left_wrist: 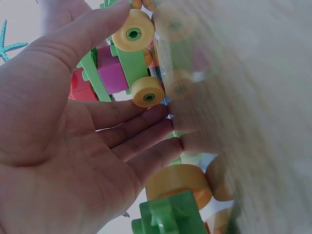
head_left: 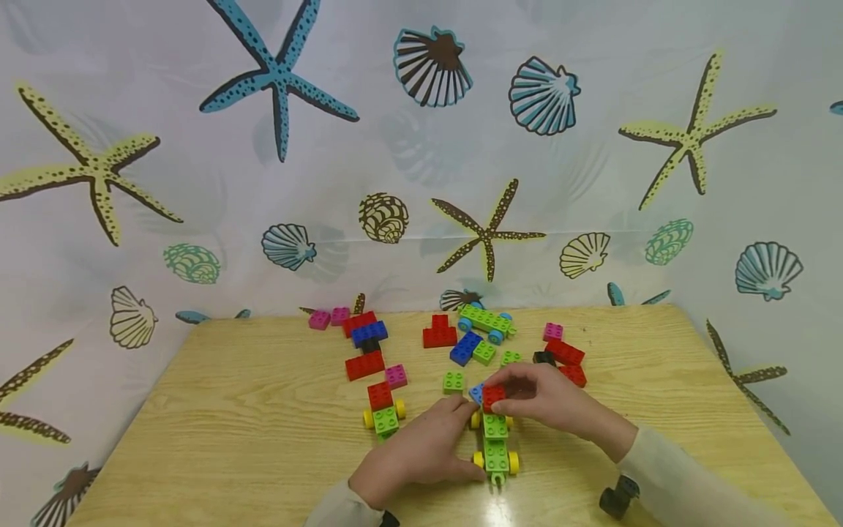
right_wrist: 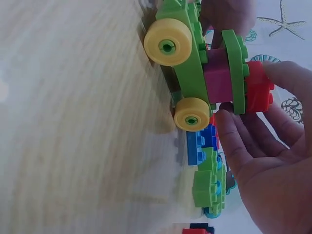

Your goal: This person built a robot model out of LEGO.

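Observation:
A toy car stands in front of me, with a green wheeled base (right_wrist: 190,73) and yellow wheels. Stacked on it are a magenta brick (right_wrist: 219,75), a flat green piece (right_wrist: 237,73) and a red brick (head_left: 494,399) on top. My right hand (head_left: 543,402) pinches that red brick between thumb and fingers. Alongside the car lies my left hand (head_left: 424,454), fingers nearly straight; its thumb is at the rear yellow wheel (left_wrist: 133,30) and its fingertips touch near the front one (left_wrist: 147,91).
Left of the left hand stands another wheeled green base (head_left: 386,421) with a red brick (head_left: 380,395). Behind are a green base with blue wheels (head_left: 486,320), a stepped red stack (head_left: 439,333) and loose bricks. A patterned curtain (head_left: 408,161) hangs behind the wooden table (head_left: 217,424).

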Available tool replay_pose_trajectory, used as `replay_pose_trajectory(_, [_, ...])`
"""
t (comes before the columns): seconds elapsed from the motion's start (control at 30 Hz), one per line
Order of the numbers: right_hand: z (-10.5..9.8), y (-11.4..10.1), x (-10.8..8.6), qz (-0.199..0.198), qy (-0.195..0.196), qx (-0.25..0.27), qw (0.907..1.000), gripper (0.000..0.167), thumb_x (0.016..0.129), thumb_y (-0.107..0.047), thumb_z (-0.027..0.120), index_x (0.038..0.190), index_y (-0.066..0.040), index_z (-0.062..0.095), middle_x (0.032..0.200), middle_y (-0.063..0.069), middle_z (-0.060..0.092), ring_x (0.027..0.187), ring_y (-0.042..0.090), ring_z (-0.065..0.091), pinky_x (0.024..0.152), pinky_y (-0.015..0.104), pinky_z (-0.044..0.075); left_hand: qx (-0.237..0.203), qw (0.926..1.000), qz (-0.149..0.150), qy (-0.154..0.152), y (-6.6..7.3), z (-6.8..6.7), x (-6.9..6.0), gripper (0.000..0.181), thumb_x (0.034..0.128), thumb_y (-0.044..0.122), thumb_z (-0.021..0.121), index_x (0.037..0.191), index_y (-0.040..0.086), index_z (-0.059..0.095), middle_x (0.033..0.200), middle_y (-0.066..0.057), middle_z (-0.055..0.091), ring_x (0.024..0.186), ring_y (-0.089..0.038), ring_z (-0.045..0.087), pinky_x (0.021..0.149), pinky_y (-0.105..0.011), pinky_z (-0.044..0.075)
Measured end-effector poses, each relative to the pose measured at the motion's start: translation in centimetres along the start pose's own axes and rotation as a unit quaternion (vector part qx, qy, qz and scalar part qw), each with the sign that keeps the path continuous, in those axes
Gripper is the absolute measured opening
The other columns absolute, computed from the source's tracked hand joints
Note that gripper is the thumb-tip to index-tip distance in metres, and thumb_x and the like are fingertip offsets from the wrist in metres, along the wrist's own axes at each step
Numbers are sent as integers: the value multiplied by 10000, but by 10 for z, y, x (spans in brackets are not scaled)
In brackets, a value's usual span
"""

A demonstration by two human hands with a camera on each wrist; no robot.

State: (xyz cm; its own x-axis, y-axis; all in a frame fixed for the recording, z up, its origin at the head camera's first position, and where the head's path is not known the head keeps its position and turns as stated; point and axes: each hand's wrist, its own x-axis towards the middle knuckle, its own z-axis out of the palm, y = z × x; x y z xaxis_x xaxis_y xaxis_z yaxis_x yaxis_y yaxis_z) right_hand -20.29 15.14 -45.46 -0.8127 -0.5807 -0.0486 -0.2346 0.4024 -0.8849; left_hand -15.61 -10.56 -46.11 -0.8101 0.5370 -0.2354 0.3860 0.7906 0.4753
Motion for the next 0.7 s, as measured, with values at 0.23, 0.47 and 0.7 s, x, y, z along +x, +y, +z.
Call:
replay_pose_trajectory(0.23, [6,10,-9,318,281,1014,9939,470,1069,-284,788,1471,-60,692,1497,180,700,1267,266,730,1000,198,618,39,10000,-4,8,-1,0,0,1023,892,627,903,1671,97,507,1711,-92,518,1552,-265,549,1278,-473,513])
replay_pose_trajectory(0.47, [15,15,-10,303,580,1290,9895,407,1068,-258,787,1411,-46,729,1397,186,731,1150,225,745,947,231,636,11,10000,70,44,0,-1,0,1015,894,598,915,1661,70,510,1650,-85,562,1501,-239,584,1256,-454,535])
replay_pose_trajectory(0.7, [18,15,-8,244,782,1185,9896,351,1051,-225,805,1338,-29,757,1296,180,763,1063,214,736,905,230,639,5,10000,69,48,-1,1,1,1027,889,609,914,1666,73,508,1676,-93,545,1527,-257,569,1265,-466,526])
